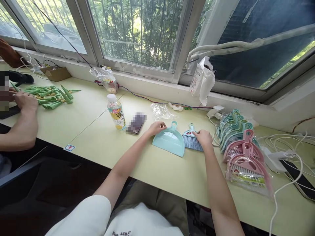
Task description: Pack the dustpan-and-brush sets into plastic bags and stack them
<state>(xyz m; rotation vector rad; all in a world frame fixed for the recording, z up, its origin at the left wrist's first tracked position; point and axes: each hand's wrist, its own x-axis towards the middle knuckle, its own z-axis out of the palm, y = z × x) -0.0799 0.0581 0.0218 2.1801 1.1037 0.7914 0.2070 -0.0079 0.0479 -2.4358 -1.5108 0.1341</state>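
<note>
A light teal dustpan (169,141) lies on the table in front of me, its handle pointing to the window. My left hand (157,127) grips its upper left edge, thumb and fingers closed round the rim. To its right lies a small hand brush (192,141) with blue-grey bristles and a teal handle. My right hand (204,137) has its fingers on the brush's right side; the palm hides part of it. The dustpan and brush lie side by side, close together.
At the right stand several wrapped dustpan sets (246,160), beside white cables, a power strip (273,160) and a black phone (300,180). A drink bottle (116,113), another phone (137,124) and clear plastic wrap (162,110) lie left and behind. A co-worker's hand (26,101) touches green items (55,96).
</note>
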